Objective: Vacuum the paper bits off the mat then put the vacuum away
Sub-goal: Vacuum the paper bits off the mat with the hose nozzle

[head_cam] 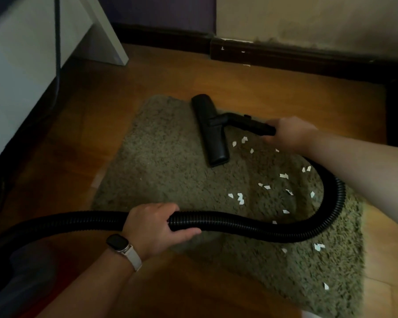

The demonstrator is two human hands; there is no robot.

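1. The mat (170, 171) is taken as the landmark: a shaggy green rectangle laid on the wooden floor (129, 92), with its far end toward the dark skirting board (285, 56) and a white cabinet (21, 76) well off to its left.
2. The hose (273, 228) is looped across the near half of the mat and curves up round the mat's right side to the nozzle; it is probably held up in this loop so that it does not drag through the scraps.
3. The vacuum body (16, 278) is only partly seen, off the mat's near-left corner, where the hose ends.
4. The floor head (210, 131) is laid flat on the far half of the mat, lengthwise, just left of the nearest scraps; the strip to its left looks clean, so the work is judged to be under way.
5. The right hand (289, 134) is stretched out over the mat's far-right part and is closed round the rigid tube behind the head, with the forearm nearly straight, which suits pushing and steering.
6. The left hand (156, 226) is wrapped round the hose at the mat's near-left edge, knuckles up, a watch (118, 244) on the wrist.
7. The paper bits (239, 198) are scattered over the mat's right and near parts, many of them inside the hose loop.
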